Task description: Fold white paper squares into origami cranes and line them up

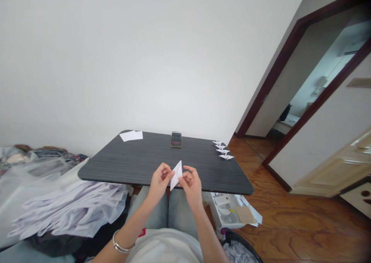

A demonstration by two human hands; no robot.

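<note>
Both my hands hold a small folded white paper piece above the near edge of a dark grey table. My left hand, with a silver bracelet on the wrist, pinches its left side. My right hand pinches its right side. The paper forms a pointed, kite-like shape with its tip upward. Several finished folded paper figures sit in a row at the table's right edge. A few flat white sheets lie at the far left corner.
A phone stands at the table's far edge by the white wall. A heap of white paper lies to my left. An open box sits on the wooden floor to my right. A doorway opens at the right.
</note>
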